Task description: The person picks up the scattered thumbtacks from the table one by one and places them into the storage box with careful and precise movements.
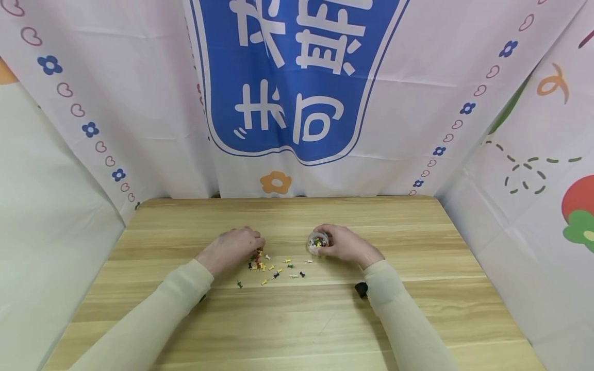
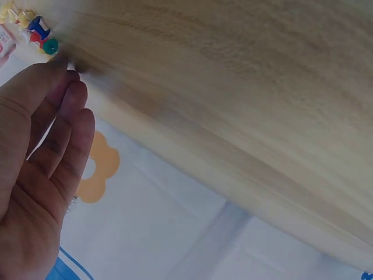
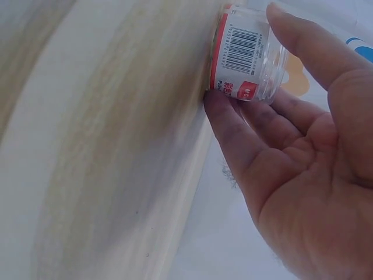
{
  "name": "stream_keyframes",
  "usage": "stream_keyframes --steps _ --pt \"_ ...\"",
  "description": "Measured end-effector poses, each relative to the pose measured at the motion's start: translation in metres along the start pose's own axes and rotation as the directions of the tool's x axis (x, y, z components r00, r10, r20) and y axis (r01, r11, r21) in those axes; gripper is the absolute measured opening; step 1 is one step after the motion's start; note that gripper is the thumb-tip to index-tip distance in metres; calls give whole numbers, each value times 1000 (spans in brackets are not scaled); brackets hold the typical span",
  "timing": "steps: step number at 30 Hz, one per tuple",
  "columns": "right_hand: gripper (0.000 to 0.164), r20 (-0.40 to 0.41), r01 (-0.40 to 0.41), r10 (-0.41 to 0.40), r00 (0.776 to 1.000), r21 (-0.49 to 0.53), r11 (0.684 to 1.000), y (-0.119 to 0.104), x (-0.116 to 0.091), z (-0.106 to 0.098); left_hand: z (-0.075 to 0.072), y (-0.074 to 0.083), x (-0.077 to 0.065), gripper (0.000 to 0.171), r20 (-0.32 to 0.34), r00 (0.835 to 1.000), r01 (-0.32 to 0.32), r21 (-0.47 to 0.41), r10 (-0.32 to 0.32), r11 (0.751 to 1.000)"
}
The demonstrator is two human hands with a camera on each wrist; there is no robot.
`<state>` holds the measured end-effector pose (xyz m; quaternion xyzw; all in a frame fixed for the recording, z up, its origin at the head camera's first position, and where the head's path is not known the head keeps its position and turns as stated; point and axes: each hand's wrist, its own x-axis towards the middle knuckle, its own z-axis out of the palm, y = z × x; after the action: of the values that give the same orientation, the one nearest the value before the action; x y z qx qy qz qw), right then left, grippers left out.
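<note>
My left hand (image 1: 236, 246) reaches down at the left edge of a loose scatter of push pins (image 1: 258, 266) on the table. In the left wrist view, thumb and fingertips come close together beside a green push pin (image 2: 50, 46) and a blue push pin (image 2: 39, 27); whether a pin is between them is hidden. With its thumb and fingers around the sides, my right hand (image 1: 344, 244) grips a small clear jar (image 1: 312, 249). Mixed-colour pins lie inside the jar. Its label (image 3: 240, 55) carries a barcode.
Single pins lie between the hands, among them a white push pin (image 1: 308, 261) and a dark push pin (image 1: 302, 274). A small black object (image 1: 361, 289) is beside the right sleeve. White printed cloth (image 1: 162, 154) hangs behind the wooden table (image 1: 297, 330).
</note>
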<state>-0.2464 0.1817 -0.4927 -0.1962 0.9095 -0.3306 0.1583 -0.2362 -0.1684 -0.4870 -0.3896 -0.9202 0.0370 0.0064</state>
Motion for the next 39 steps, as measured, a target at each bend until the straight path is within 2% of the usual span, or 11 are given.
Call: stream_keyframes --steps 9,15,21,23,31,39 --pt "52 11 10 -10 1000 9 1000 1 0 1 4 3 3 17 -24 1000 -12 23 12 1000" --pt "52 12 20 -20 1000 2 1000 1 0 1 5 13 3 24 -116 993 -19 23 21 1000" --pt "54 17 18 -18 1000 -2 1000 2 1 2 7 19 5 47 -206 975 -43 166 78 985" --pt "54 17 19 -19 1000 -2 1000 3 1 3 7 22 7 49 -232 969 -41 206 89 978" --pt "53 14 22 -22 1000 3 1000 3 1 2 -1 31 17 42 -263 960 -28 239 93 971" --pt "52 5 34 -34 999 -12 999 4 0 1 -15 48 36 37 -269 957 -43 243 110 969"
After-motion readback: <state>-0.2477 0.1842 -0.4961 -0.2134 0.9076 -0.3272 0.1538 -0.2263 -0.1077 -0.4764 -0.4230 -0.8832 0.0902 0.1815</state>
